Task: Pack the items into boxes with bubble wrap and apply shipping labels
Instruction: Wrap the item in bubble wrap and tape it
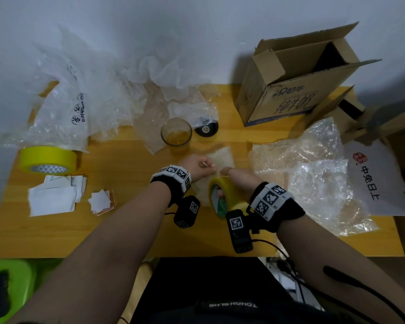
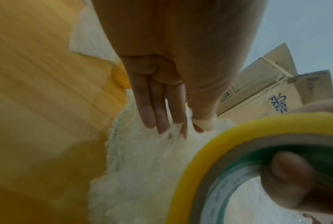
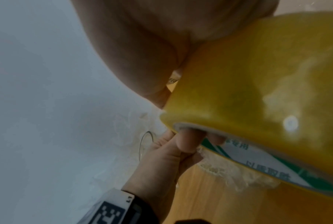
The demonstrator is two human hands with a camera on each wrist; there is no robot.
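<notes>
A small bundle wrapped in white bubble wrap (image 1: 222, 157) (image 2: 142, 166) (image 3: 229, 174) lies on the wooden table (image 1: 126, 230) in front of me. My left hand (image 1: 197, 166) (image 2: 162, 115) (image 3: 162, 157) rests on it, straight fingers and thumb tip touching the wrap. Just to the right, my right hand (image 1: 241, 177) (image 3: 142, 45) grips a yellow tape roll (image 1: 229, 186) (image 2: 200, 151) (image 3: 257, 75) held on edge, with fingers curled inside its core. Whether a tape strip runs from roll to bundle is hidden.
A glass (image 1: 176, 134) and a black round item (image 1: 206, 129) stand behind the bundle. Loose bubble wrap (image 1: 313, 174) lies right and far left. An open cardboard box (image 1: 290, 90) stands back right. A bigger yellow tape roll (image 1: 48, 160) and paper labels (image 1: 54, 197) lie left.
</notes>
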